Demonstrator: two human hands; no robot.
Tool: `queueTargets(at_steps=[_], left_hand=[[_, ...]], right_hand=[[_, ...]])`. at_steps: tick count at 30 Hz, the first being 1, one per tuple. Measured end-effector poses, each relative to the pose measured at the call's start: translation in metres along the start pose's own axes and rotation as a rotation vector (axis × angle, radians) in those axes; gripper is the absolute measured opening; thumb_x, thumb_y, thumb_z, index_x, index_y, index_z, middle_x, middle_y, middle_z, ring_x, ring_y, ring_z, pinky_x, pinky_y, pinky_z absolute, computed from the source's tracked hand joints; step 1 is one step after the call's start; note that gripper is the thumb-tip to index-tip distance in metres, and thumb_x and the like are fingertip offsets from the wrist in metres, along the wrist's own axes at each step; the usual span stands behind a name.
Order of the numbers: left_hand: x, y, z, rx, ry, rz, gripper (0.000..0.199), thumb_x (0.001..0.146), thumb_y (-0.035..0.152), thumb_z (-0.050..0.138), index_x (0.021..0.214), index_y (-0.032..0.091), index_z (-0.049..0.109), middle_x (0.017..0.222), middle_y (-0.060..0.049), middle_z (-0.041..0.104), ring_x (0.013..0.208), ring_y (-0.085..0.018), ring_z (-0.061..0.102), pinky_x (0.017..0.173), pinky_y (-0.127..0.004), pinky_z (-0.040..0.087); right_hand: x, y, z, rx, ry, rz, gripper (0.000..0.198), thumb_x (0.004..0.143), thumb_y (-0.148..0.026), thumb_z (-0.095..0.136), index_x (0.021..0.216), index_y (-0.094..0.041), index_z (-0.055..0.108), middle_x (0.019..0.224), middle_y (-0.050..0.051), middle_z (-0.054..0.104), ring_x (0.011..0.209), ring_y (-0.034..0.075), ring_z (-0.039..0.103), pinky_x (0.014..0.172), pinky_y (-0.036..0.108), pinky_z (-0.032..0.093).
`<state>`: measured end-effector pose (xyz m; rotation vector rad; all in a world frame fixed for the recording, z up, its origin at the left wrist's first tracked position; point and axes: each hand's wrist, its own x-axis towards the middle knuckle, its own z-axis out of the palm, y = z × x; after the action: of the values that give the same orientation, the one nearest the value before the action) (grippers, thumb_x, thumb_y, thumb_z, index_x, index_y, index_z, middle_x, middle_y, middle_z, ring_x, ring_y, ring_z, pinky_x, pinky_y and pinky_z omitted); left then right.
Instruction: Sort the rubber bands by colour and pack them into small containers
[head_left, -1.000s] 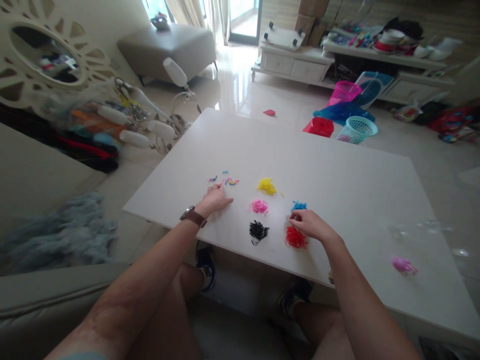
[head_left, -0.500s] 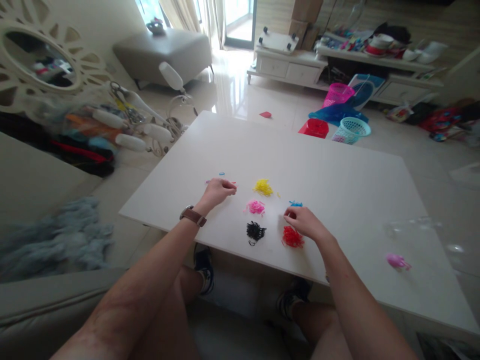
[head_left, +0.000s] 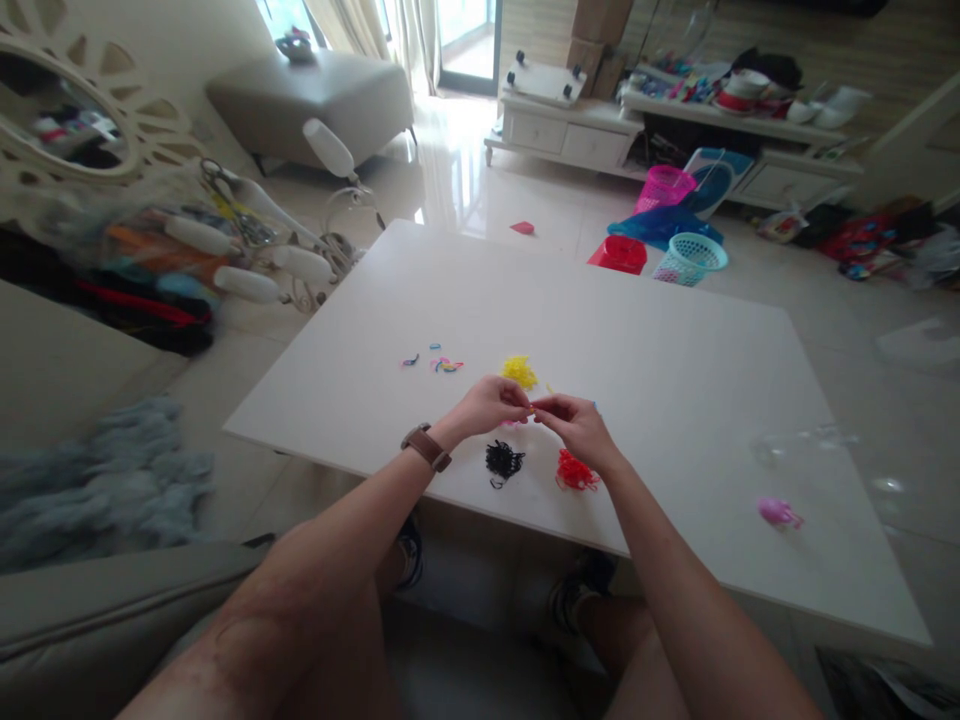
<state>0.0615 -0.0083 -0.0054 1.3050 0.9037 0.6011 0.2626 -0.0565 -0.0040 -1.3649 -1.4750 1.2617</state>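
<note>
My left hand (head_left: pixel 501 403) and my right hand (head_left: pixel 574 420) meet fingertip to fingertip above the white table (head_left: pixel 660 400). Both are closed in a pinch on a tiny reddish-yellow thing (head_left: pixel 532 409), which looks like a rubber band. Just behind lies a heap of yellow rubber bands (head_left: pixel 518 372). Pink bands (head_left: pixel 511 423) are mostly covered by my hands. Nearer to me sit a black heap (head_left: pixel 502 460) and a red heap (head_left: pixel 576 470); the blue bands are almost wholly hidden behind my right hand. Some loose mixed-colour bands (head_left: pixel 447 366) lie to the left.
A pink toy-like object (head_left: pixel 778 512) and a clear plastic item (head_left: pixel 802 442) are on the table's right side. Beyond the far edge, a red bin (head_left: pixel 621 255) and a light-blue basket (head_left: pixel 690 258) stand on the floor. A lamp with white shades (head_left: pixel 304 265) is at the left.
My left hand has moved right, away from the loose mixed bands, and my right hand has moved left from beside the blue and red heaps. Their fingertips now meet.
</note>
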Motion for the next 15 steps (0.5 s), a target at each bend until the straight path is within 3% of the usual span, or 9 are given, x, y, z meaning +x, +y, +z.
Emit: queueTargets(at_steps=[4,11,15], left_hand=[[-0.001,0.002,0.003,-0.048,-0.016,-0.011,0.02,0.077,0.022,0.081,0.085,0.013,0.066,0.075,-0.008,0.075,0.066,-0.015,0.069,0.063,-0.025,0.054],[-0.005,0.004,0.001,-0.047,-0.028,-0.033,0.026,0.077,0.026,0.083,0.09,0.014,0.064,0.076,-0.008,0.076,0.067,-0.015,0.07,0.063,-0.026,0.054],[-0.004,0.002,-0.003,-0.029,-0.003,-0.028,0.022,0.079,0.022,0.082,0.089,0.013,0.065,0.074,-0.008,0.076,0.066,-0.015,0.07,0.064,-0.025,0.054]], right_hand=[[0.0,0.001,-0.001,0.049,0.077,0.04,0.029,0.074,-0.046,0.082,0.086,-0.019,0.079,0.085,0.007,0.079,0.08,0.023,0.073,0.081,0.038,0.057],[0.001,-0.004,-0.001,0.068,0.156,0.08,0.028,0.069,-0.043,0.084,0.083,-0.019,0.079,0.08,0.007,0.078,0.076,0.022,0.071,0.077,0.036,0.056],[0.004,-0.004,-0.02,0.024,0.199,0.096,0.029,0.068,-0.042,0.085,0.082,-0.018,0.077,0.077,0.006,0.076,0.072,0.019,0.069,0.071,0.032,0.055]])
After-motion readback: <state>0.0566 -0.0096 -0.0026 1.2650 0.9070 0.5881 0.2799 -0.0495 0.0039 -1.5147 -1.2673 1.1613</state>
